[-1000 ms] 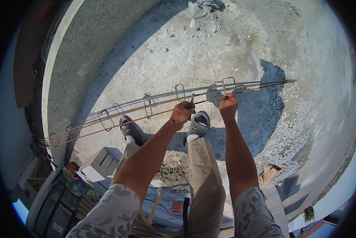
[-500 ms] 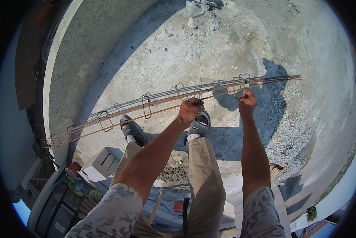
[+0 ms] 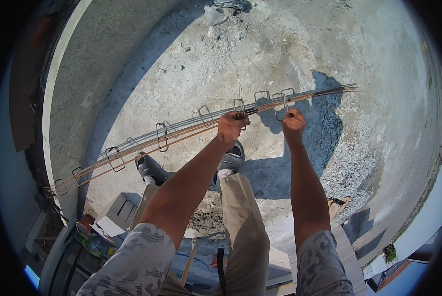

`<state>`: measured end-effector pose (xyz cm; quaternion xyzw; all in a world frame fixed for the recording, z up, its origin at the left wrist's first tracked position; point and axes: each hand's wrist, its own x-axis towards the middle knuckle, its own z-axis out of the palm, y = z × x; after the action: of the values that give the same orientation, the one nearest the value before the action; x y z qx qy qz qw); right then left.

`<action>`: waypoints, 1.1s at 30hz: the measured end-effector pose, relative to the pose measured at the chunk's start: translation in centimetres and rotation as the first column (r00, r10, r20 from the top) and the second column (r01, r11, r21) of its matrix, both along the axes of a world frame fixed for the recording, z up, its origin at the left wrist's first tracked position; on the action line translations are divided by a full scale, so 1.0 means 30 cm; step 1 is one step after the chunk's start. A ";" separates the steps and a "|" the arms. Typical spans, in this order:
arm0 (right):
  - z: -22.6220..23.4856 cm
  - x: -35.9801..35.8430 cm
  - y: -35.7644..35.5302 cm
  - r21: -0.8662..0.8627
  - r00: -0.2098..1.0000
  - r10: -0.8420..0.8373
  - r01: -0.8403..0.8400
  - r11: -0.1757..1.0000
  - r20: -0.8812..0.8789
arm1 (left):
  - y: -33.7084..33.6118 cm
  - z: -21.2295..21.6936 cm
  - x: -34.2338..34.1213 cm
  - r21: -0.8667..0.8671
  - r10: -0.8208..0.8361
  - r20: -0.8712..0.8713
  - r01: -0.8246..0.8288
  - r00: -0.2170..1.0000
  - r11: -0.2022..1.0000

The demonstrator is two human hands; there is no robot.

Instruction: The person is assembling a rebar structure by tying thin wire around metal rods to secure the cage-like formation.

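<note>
Concrete floor (image 3: 191, 64), long stirruped rebar cage (image 3: 181, 132)

A long cage of thin, rusty steel bars (image 3: 191, 129) stretches nearly level from lower left to upper right above the concrete floor. Rectangular wire stirrups (image 3: 161, 137) ring the bars at intervals along it. One stirrup (image 3: 281, 105) near the right end hangs tilted.

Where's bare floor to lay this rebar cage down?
Bare concrete lies beyond the rebar cage, up to the rubble at top. Gravel crowds the right; boxes and clutter crowd the lower left, near the feet.
</note>
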<state>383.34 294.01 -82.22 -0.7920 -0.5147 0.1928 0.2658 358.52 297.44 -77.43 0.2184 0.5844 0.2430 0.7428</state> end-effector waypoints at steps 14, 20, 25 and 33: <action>-0.011 0.175 0.148 -0.385 0.938 -0.346 0.319 0.866 -0.001 | -0.067 -0.065 -0.070 0.201 0.055 0.328 -0.127 0.943 0.971; 0.055 0.084 -0.022 -0.311 0.951 -0.199 0.119 0.943 -0.237 | -0.009 0.017 0.036 -0.158 -0.154 -0.002 0.152 0.988 0.976; 0.075 -0.250 -0.060 -0.388 0.736 -0.177 -0.124 0.913 -0.653 | -0.002 -0.002 -0.010 -0.221 -0.255 0.037 0.257 0.966 0.941; 0.061 -0.353 -0.024 -0.362 0.695 -0.136 -0.189 0.913 -0.706 | 0.010 0.112 -0.020 -0.266 -0.182 0.135 0.213 0.974 0.940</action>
<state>372.75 293.29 -80.38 -0.6829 -0.3294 0.5929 0.2713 357.91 297.73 -74.07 0.1559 0.5467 0.0939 0.8173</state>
